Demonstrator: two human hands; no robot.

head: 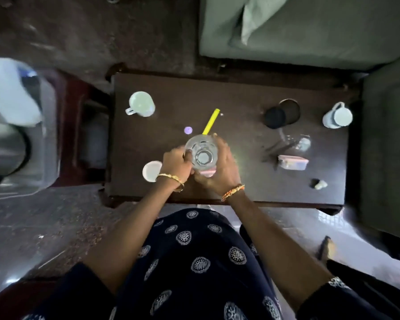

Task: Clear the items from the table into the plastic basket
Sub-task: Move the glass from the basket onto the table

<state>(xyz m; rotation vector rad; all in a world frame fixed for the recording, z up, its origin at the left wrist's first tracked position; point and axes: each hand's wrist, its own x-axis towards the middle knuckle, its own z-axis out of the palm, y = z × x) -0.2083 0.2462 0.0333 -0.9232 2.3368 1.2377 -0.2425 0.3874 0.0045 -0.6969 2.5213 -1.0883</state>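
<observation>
Mostly undone — the bench (194, 88) carries nearly all its items. Both hands are on a clear glass tumbler (201, 155) near the front-middle: left hand (177, 165) curled against its left side, right hand (219, 167) wrapped round its right side; both grips grasping the tumbler. Whether it is lifted off the bench, cannot tell.

Left on the bench: white mug (141, 104), yellow stick (211, 121), small white lid (152, 171), dark cups (282, 113), white jug (337, 115), lidded container (292, 162), a small blurred lump (319, 184) — plus faint clear items I cannot identify.

Plastic basket (21, 135) stands on the floor, well apart to the left, already holding something pale and something dark.
</observation>
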